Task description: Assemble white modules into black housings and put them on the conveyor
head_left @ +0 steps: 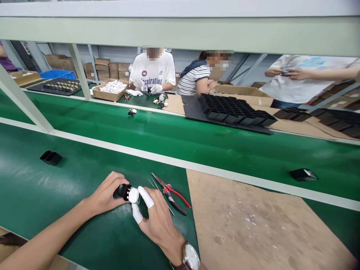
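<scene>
My left hand grips a small black plastic housing between thumb and fingers, its opening turned to the right. At that opening, my right hand pinches a white rounded part with a green circuit board. White covers sleeve the thumb and index finger of this hand. The part touches or partly enters the housing; how deep it sits I cannot tell. Just right of my hands lie red-and-black long-nose pliers and a thin metal rod on the green table.
Two black housings stand at the left. Brown board covers the right side. Past a white rail runs a green belt carrying a small assembly and a black housing. Co-workers sit opposite, near black housings.
</scene>
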Available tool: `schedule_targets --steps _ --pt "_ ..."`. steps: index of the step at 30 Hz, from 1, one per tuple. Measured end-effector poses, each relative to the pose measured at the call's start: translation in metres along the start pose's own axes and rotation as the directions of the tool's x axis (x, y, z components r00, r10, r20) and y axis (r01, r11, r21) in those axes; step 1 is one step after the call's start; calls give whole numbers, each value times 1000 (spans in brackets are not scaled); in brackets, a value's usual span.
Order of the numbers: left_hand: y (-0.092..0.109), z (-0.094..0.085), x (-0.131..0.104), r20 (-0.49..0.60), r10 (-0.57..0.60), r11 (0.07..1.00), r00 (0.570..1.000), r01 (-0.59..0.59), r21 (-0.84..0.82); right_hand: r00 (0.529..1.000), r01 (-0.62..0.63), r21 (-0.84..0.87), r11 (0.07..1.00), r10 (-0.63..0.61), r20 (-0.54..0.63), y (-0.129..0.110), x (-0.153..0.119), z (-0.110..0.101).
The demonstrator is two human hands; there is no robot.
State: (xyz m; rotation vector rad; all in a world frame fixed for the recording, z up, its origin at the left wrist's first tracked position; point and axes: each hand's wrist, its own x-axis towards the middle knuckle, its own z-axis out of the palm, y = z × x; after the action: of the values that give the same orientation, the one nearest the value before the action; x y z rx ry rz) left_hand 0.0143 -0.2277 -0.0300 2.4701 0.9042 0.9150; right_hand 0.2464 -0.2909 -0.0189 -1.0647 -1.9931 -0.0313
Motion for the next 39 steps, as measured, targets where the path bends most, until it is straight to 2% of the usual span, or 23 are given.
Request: schedule_targets --steps 12,22,30,39 --pt "2 1 0 39 3 999 999 -4 35 995 2 -53 999 3 97 0 -5 2" --pt "2 0 -1 60 -4 999 998 1 43 996 24 -76 997 -18 84 -1 0 -1" --pt "3 1 -2 63 13 996 998 -18 82 993 24 -117 993 -11 113 -3 0 -2" --pt "4 1 -3 115 41 995 993 -51 85 988 66 -141 988 -45 149 -1 -4 1"
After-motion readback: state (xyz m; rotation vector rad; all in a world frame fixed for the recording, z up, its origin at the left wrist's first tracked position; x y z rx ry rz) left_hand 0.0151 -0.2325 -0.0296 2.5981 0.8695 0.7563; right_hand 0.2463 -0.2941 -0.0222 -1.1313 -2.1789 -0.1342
